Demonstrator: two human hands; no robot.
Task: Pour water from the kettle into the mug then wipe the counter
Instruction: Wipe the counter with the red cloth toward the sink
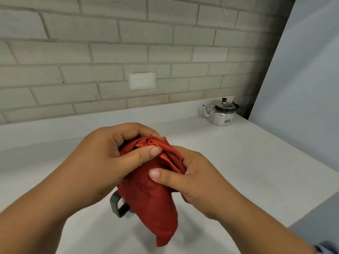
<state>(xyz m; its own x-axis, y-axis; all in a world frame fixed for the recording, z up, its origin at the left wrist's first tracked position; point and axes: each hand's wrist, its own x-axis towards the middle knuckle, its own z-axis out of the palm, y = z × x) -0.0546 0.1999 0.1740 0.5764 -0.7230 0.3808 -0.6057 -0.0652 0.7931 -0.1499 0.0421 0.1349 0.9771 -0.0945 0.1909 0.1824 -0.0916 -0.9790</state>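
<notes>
A red cloth (154, 198) hangs bunched between both hands above the white counter (247, 162). My left hand (110, 158) grips its upper left part, thumb pressed on the folds. My right hand (194, 178) holds its right side, thumb across the front. Behind the cloth stands a dark mug (118, 205); only its handle shows, the rest is hidden. A shiny metal kettle (221, 111) with a black handle and knob stands upright at the far right, close to the wall, well away from both hands.
A grey brick wall (91, 52) with a white cover plate (142, 81) runs behind the counter. A pale panel (302, 79) bounds the right side. The counter's right edge (315, 204) drops off at the lower right.
</notes>
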